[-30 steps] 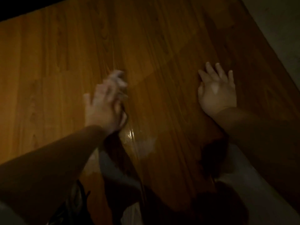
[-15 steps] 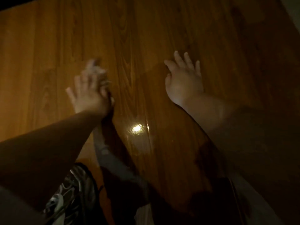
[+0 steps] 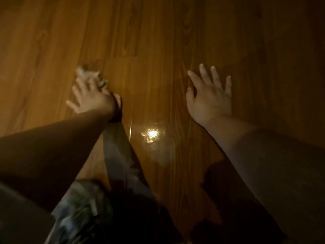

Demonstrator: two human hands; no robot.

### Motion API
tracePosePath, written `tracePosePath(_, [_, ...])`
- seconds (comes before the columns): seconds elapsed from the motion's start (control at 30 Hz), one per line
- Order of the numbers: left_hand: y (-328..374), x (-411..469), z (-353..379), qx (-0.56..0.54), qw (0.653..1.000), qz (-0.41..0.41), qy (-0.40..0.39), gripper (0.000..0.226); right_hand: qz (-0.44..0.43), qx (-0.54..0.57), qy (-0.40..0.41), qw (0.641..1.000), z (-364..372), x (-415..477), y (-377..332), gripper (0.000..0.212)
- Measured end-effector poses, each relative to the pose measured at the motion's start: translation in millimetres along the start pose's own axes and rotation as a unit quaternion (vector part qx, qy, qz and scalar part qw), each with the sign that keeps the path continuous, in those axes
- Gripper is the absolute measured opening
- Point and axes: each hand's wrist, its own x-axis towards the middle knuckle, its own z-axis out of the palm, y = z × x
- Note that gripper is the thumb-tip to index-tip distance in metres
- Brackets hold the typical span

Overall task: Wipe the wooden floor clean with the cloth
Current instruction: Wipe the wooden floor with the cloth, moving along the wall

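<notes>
The wooden floor point(image 3: 158, 50) fills the dim view, its glossy planks running away from me. My left hand point(image 3: 93, 99) lies palm down at the left with its fingers stretched out. They press a small pale cloth point(image 3: 84, 72), and only a blurred bit of it shows beyond the fingertips. My right hand point(image 3: 209, 97) rests flat on the boards to the right, fingers spread, holding nothing.
A bright glare spot point(image 3: 152, 134) shines on a wet-looking patch between my forearms. Patterned clothing over my leg point(image 3: 79, 210) sits at the lower left. Dark shadow covers the bottom centre.
The view has swung left, so the pale surface at the right edge is gone. My left hand has slid the cloth slightly left and forward. My right hand stays flat on the floor.
</notes>
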Motion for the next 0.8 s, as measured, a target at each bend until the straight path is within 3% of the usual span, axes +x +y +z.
tracePosePath(0.03, [-1,-5,-2,-0.024,0.997,-0.068,0.005,0.053,0.001,0.000,-0.005,1.000,-1,1,-1,0.054])
tracePosePath(0.07, [2,-18,3,-0.027,0.998,-0.054,0.004,0.054,0.005,0.000,-0.008,1.000,-2,0,2,0.054])
tracePosePath(0.13, [6,-52,9,-0.026,0.989,0.143,-0.013,0.057,0.014,0.001,-0.017,1.000,-4,1,-1,0.054])
tracePosePath(0.23, [19,-98,16,-0.006,0.880,0.470,-0.066,0.057,0.022,-0.005,-0.018,1.000,-6,-1,-3,0.054])
tracePosePath(0.3, [21,-78,9,0.033,0.831,0.550,-0.079,0.055,0.019,-0.005,-0.017,1.000,-7,-1,-4,0.053])
tracePosePath(0.33, [14,-59,5,0.052,0.839,0.537,-0.068,0.055,0.018,-0.004,-0.018,1.000,-7,-2,-3,0.053])
tracePosePath(0.37, [5,-40,5,0.062,0.870,0.486,-0.050,0.055,0.017,-0.006,-0.018,1.000,-7,-1,-2,0.053])
tracePosePath(0.4, [-8,-21,5,0.061,0.921,0.384,-0.026,0.056,0.017,-0.008,-0.020,1.000,-6,-1,-1,0.054])
tracePosePath(0.43, [-23,-3,6,0.046,0.971,0.235,0.001,0.056,0.018,-0.011,-0.023,1.000,-5,-1,0,0.054])
tracePosePath(0.47, [-37,10,5,0.019,0.998,0.059,0.027,0.056,0.019,-0.013,-0.026,0.999,-4,1,0,0.054])
tracePosePath(0.5, [-47,19,2,-0.009,0.993,-0.111,0.048,0.056,0.020,-0.017,-0.029,0.999,-3,2,1,0.054])
tracePosePath(0.53, [-49,20,-3,-0.029,0.972,-0.226,0.052,0.056,0.023,-0.020,-0.033,0.999,-2,3,0,0.054])
tracePosePath(0.57, [-47,16,-6,-0.027,0.965,-0.259,0.040,0.056,0.025,-0.021,-0.034,0.999,-2,4,0,0.055])
tracePosePath(0.6, [-45,7,-5,-0.015,0.978,-0.206,0.032,0.057,0.026,-0.021,-0.035,0.999,-2,4,-1,0.055])
tracePosePath(0.67, [-32,-21,0,-0.023,0.997,0.074,0.009,0.059,0.026,-0.018,-0.035,0.999,-4,4,-2,0.055])
tracePosePath(0.73, [-10,-60,5,-0.034,0.929,0.364,-0.056,0.058,0.027,-0.026,-0.036,0.999,-5,2,-3,0.057])
tracePosePath(0.8, [-3,-65,5,0.004,0.848,0.521,-0.094,0.056,0.030,-0.030,-0.031,0.999,-5,3,-3,0.059])
